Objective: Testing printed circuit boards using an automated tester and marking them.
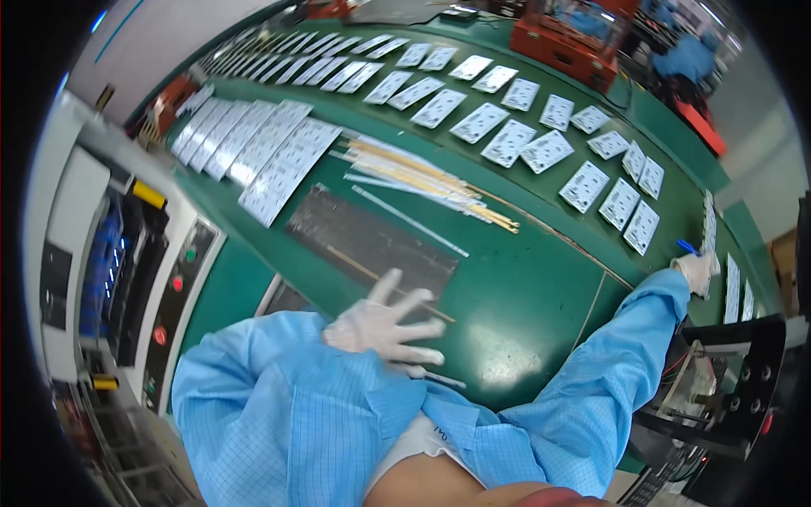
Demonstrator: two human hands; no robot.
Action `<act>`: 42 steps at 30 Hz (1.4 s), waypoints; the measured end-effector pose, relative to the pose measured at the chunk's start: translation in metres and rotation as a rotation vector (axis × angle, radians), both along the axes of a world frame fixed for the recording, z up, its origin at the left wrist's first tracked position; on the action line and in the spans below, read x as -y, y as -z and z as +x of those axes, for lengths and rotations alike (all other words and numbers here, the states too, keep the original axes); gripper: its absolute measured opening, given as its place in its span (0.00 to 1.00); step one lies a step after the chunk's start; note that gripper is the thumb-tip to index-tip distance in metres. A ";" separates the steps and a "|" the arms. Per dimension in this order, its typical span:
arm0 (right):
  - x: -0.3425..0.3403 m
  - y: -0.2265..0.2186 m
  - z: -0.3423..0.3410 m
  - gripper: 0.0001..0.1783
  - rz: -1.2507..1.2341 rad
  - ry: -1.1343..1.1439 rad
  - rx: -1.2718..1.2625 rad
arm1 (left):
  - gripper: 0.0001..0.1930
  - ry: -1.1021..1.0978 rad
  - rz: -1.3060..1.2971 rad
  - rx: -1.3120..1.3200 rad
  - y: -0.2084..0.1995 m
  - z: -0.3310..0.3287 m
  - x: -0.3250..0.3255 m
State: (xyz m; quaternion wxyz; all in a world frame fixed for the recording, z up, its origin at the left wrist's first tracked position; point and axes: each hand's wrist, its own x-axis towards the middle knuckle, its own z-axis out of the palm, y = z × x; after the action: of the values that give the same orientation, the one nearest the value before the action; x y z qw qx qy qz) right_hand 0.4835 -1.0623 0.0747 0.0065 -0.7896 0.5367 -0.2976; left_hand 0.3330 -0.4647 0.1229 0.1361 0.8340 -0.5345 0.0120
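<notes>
1. Blue pen [688, 247]: located at the right side of the green bench [507, 296], projecting from the fingers of the gloved right hand [698, 272].
2. Right hand: arm extended to the right; fingers drawn in around the pen. The hand is at the near end of a narrow white panel [710, 221]. Whether it also grips that panel cannot be told, as the fingers are partly hidden.
3. Left hand [389, 325]: gloved, slightly blurred, fingers spread wide; nothing seen in its hold. It is above the near edge of a dark grey mat [367, 232]. Contact with the surface cannot be confirmed.
4. Thin yellowish strip [351, 263]: lies slantwise across the mat, passing beneath the left hand's fingers.
5. Bundle of white and yellow strips [431, 182]: on the bench beyond the mat, roughly aligned; one separate white strip [410, 221] lies between bundle and mat.
6. Large white panels [287, 169]: overlapping in a row, left of the bundle.
7. Small white cards [479, 123]: marked with dark spots, set out in rows along the far side, from left to right.
8. Surroundings: control panel with coloured buttons [179, 283] at left; orange-red case [562, 52] at far right; co-worker in blue [688, 57] beyond it.
</notes>
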 end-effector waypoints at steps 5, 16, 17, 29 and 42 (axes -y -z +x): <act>0.031 0.023 -0.007 0.18 -0.086 -0.182 0.468 | 0.15 0.297 -0.207 0.045 0.039 -0.016 0.017; -0.139 -0.080 0.002 0.06 0.092 -0.984 1.416 | 0.18 -0.036 0.015 0.554 -0.016 0.114 -0.021; -0.161 -0.088 -0.008 0.05 0.214 -1.093 1.387 | 0.20 -0.110 0.069 0.530 -0.004 0.133 -0.023; -0.313 -0.067 -0.210 0.09 -0.461 -0.700 0.081 | 0.28 -0.035 0.054 0.296 0.007 0.052 -0.051; -0.363 -0.074 -0.214 0.07 -0.215 -0.560 -0.328 | 0.12 -0.346 -0.363 0.181 0.031 0.028 0.051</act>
State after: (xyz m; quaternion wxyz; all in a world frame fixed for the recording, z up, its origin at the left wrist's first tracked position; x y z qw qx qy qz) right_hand 0.2692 -0.6994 0.1487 -0.0817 -0.9398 0.2587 -0.2079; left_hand 0.3606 -0.5161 0.0924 0.2311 0.8705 -0.3829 0.2055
